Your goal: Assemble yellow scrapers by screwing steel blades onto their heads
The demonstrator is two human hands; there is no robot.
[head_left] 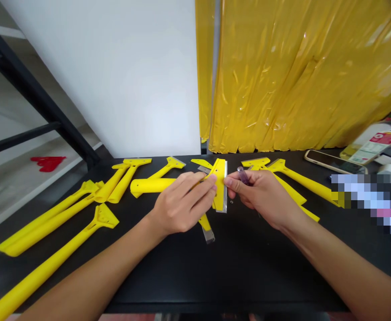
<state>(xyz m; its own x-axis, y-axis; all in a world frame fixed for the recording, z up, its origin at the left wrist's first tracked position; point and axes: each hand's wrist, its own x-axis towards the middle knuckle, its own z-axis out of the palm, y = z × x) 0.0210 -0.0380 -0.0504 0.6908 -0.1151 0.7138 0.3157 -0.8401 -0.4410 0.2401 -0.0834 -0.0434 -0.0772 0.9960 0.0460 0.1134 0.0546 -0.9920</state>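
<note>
My left hand is closed around a yellow scraper near its head, fingertips resting on the head plate. A bright metal blade runs along the right edge of that head. My right hand is closed, with the purple see-through handle of a screwdriver sticking up between its fingers; most of the tool is hidden. Its thumb and forefinger are at the blade's edge. Under my left hand, another scraper head with a blade lies partly covered. A tiny ring-shaped part lies between the hands.
Several yellow scrapers lie on the black table at the left, with more scrapers at the right. A phone and a labelled bottle stand at the far right. Yellow wrapped sheeting and a white panel border the back.
</note>
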